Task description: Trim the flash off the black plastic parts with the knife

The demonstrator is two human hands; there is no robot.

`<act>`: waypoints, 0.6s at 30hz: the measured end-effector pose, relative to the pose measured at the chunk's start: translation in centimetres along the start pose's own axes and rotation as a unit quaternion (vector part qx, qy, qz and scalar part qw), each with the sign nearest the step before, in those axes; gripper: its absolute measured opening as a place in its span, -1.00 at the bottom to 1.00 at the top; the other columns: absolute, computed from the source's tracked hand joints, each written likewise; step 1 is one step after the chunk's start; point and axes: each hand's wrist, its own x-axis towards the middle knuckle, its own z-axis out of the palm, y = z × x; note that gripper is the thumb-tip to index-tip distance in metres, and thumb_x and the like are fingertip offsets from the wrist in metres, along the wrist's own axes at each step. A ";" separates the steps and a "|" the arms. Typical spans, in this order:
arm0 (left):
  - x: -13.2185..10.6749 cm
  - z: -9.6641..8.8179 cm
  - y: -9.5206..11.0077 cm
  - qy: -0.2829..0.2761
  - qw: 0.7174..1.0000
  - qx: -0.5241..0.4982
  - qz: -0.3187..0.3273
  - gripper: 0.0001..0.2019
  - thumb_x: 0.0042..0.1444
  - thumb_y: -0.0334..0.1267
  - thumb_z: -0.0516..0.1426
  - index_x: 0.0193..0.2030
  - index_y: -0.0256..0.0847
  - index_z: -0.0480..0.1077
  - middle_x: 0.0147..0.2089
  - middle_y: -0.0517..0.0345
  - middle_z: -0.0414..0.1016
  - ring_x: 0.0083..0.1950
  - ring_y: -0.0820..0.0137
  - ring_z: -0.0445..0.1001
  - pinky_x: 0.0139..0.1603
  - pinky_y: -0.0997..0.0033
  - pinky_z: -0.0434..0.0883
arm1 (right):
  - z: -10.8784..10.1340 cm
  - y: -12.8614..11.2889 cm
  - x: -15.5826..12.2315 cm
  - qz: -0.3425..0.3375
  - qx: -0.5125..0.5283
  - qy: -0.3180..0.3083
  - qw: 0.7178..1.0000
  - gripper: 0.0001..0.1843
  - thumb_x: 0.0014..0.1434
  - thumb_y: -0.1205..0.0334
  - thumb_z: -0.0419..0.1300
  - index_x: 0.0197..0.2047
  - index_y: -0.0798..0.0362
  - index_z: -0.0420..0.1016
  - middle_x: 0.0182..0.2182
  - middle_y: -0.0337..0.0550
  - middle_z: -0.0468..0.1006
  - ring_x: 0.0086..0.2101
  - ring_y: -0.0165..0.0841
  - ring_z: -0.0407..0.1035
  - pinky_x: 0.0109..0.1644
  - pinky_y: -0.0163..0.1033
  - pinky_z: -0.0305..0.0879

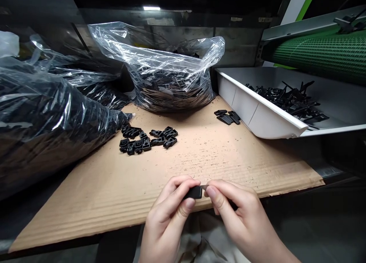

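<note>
My left hand [168, 213] pinches a small black plastic part [193, 193] between thumb and fingers at the near edge of the cardboard sheet [200, 156]. My right hand [243, 221] is closed around a thin tool whose tip [204, 187] touches the part; most of the tool is hidden in the fingers. A loose pile of similar black parts [147, 139] lies on the cardboard beyond my hands, to the left. A smaller cluster of black parts [228, 117] lies at the far right of the cardboard.
An open clear bag full of black parts [168, 76] stands at the back centre. Large filled plastic bags [42, 118] crowd the left. A white tray [257, 114] at the right holds black sprues, below a green conveyor belt [323, 53].
</note>
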 end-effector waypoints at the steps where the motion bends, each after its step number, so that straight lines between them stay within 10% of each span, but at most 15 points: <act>1: 0.0 0.0 0.0 0.003 1.000 0.004 -0.002 -0.72 0.09 -0.41 0.10 -0.18 0.12 0.47 -0.12 0.39 0.43 -0.03 0.55 0.34 -0.02 0.81 0.23 | 0.0 0.0 0.0 0.004 0.006 -0.006 1.000 -0.71 0.20 0.35 -0.05 -0.56 0.06 0.17 -0.63 -0.34 0.21 -0.58 -0.52 0.16 -0.50 -0.42 0.06; 11: 0.2 0.3 0.1 0.032 0.999 -0.013 -0.036 -0.77 0.08 -0.36 0.12 -0.22 0.11 0.49 -0.13 0.36 0.44 -0.05 0.52 0.36 -0.07 0.75 0.28 | 0.3 -0.3 -1.0 -0.045 0.057 -0.058 0.996 -0.78 0.17 0.38 -0.01 -0.50 0.07 0.31 -0.58 -0.30 0.34 -0.54 -0.51 0.25 -0.46 -0.44 0.15; 18: 0.2 0.2 0.0 0.033 0.998 -0.035 -0.042 -0.80 0.06 -0.34 0.14 -0.24 0.07 0.50 -0.13 0.33 0.46 -0.02 0.49 0.35 -0.03 0.73 0.26 | -0.7 0.1 -0.3 -0.009 0.004 0.022 1.000 -0.82 0.19 0.38 0.01 -0.39 0.07 0.39 -0.59 -0.30 0.37 -0.56 -0.51 0.30 -0.45 -0.44 0.24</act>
